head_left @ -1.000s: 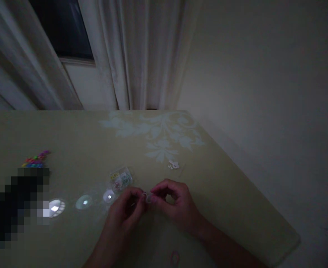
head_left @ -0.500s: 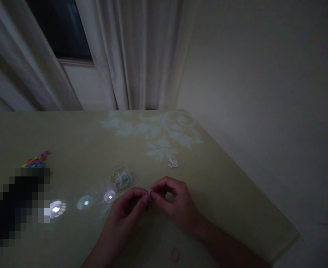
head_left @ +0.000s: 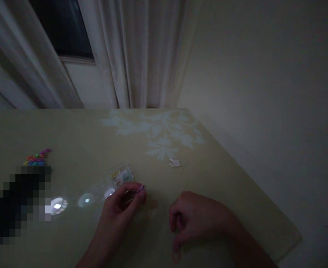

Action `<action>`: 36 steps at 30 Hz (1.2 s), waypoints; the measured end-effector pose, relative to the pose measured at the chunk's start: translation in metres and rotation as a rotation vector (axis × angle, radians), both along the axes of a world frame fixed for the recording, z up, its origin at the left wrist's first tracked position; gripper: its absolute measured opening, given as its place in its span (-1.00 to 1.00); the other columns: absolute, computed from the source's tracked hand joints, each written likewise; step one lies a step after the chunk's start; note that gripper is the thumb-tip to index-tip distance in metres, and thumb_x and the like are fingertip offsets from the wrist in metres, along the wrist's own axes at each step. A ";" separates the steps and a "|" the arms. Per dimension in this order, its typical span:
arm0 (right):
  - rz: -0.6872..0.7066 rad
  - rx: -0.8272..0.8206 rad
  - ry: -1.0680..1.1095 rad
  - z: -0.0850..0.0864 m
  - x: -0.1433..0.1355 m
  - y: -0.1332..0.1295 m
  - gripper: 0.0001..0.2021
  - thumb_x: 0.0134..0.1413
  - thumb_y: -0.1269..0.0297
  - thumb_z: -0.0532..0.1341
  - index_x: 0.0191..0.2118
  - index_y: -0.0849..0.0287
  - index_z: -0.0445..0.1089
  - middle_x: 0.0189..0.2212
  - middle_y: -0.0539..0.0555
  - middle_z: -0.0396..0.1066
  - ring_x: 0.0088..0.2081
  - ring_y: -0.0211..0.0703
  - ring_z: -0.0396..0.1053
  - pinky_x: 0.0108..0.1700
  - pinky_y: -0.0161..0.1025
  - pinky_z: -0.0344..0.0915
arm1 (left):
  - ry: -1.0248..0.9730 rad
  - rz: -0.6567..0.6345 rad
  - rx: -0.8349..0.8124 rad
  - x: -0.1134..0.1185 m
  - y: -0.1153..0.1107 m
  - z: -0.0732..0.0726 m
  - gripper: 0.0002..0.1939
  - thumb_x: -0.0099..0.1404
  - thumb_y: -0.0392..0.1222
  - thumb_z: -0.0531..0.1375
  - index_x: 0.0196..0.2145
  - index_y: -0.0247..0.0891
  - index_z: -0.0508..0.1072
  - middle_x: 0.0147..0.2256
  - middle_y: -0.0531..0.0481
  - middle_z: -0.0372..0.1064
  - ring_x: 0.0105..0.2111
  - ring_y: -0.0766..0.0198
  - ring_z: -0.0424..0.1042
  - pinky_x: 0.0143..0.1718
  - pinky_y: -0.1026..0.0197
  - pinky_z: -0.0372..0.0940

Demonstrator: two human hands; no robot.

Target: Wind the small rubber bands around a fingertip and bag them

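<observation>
My left hand [head_left: 122, 208] is closed, thumb and forefinger pinching a small pinkish-purple elastic band [head_left: 141, 188] that looks looped or twisted. Its far end is hidden by the fingers. My right hand [head_left: 197, 219] is lower and to the right, apart from the left, bent down toward the tabletop. Its fingers are curled, with a gap between forefinger and thumb. The thumb tip reaches a pale pink ring-shaped band [head_left: 176, 257] lying on the table near the bottom edge of the view. Whether the thumb touches it is hard to see in the dim light.
A clear divided box [head_left: 122, 175] with yellow, pink and green bands stands just beyond my left hand. Small white pieces [head_left: 174, 162] lie farther back. Colourful beads [head_left: 37, 158] sit at the left beside a blurred dark patch. The table's right edge [head_left: 244, 175] runs along the wall.
My right hand has let go of the small band held between both hands and moved right and down to the pink ring. My left hand keeps the band, shifted slightly left.
</observation>
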State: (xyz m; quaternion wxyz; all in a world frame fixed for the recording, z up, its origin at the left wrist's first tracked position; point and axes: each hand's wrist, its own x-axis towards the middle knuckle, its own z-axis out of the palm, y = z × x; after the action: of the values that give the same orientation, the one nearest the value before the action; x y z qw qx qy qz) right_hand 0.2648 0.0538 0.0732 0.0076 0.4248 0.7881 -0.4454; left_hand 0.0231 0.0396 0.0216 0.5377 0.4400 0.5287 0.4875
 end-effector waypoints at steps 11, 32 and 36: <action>0.171 0.188 -0.199 -0.008 -0.011 -0.014 -0.95 -0.04 0.31 0.49 -0.39 0.03 0.65 -0.50 -0.06 0.59 -0.42 -0.16 0.46 -0.35 -0.25 0.11 | 0.018 0.014 -0.024 -0.004 0.000 -0.005 -0.69 0.16 0.09 0.46 -0.33 -0.18 0.58 -0.27 -0.03 0.57 -0.24 0.16 0.57 -0.20 0.23 0.47; -0.286 0.296 0.039 -0.041 -0.037 0.017 -0.88 -0.02 0.40 0.37 -0.29 0.17 0.58 -0.47 -0.05 0.51 -0.45 -0.26 0.37 -0.35 -0.34 0.15 | -0.054 -0.060 -0.180 -0.001 -0.001 0.001 -0.63 0.13 0.16 0.48 -0.29 -0.18 0.68 -0.26 -0.08 0.63 -0.29 0.18 0.56 -0.30 0.28 0.38; -0.303 0.329 0.021 -0.044 -0.041 0.017 -0.84 0.01 0.38 0.38 -0.23 0.15 0.57 -0.42 -0.02 0.54 -0.39 -0.22 0.41 -0.31 -0.32 0.17 | -0.094 -0.094 -0.169 0.000 0.004 -0.001 -0.66 0.13 0.15 0.47 -0.30 -0.16 0.69 -0.20 -0.10 0.64 -0.21 0.13 0.58 -0.20 0.23 0.41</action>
State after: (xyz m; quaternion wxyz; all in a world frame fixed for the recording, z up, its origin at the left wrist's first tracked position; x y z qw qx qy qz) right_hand 0.2241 0.0704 0.0290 -0.1370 0.5292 0.7774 -0.3113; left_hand 0.0228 0.0435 0.0209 0.6196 0.3940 0.5208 0.4355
